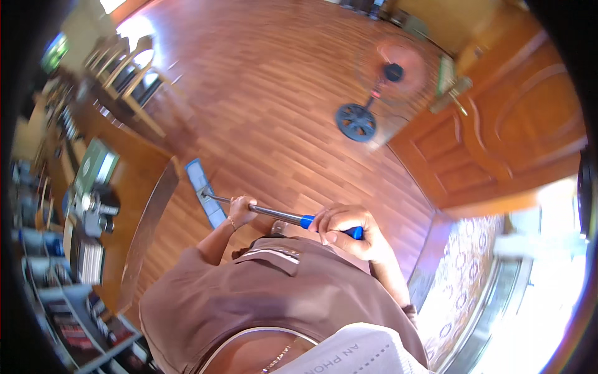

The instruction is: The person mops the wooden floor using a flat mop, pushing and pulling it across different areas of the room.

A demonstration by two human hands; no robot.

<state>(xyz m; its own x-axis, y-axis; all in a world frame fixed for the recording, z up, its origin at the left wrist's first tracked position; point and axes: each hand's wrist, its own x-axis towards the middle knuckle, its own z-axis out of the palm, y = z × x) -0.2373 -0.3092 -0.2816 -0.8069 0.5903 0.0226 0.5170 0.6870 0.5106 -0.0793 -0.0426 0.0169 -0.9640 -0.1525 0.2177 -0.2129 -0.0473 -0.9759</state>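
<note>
1. My left hand (243, 210) is wrapped around the metal pole of the flat mop (274, 214), left of centre in the frame. If that grip loosens, I think the pole could slide and the pad would swing off line.

2. My right hand (346, 229) is curled around the blue grip (307, 221) near the pole's end, at centre. Pushing unevenly from here could twist the head at its joint.

3. The mop's blue pad (199, 181) lies on the wooden floor (268, 124), just beside the bench (138, 168) at left. A sweep too far left would likely bump the bench's edge, and a hard knock might jolt the green box (93, 167) on top.

4. The standing fan (357, 123) is at upper right. A long forward push, swung rightward, could catch its round base and tip it.

5. The chairs (134, 78) at upper left have thin legs; reaching that way carelessly, I might snag the pad among them.
</note>
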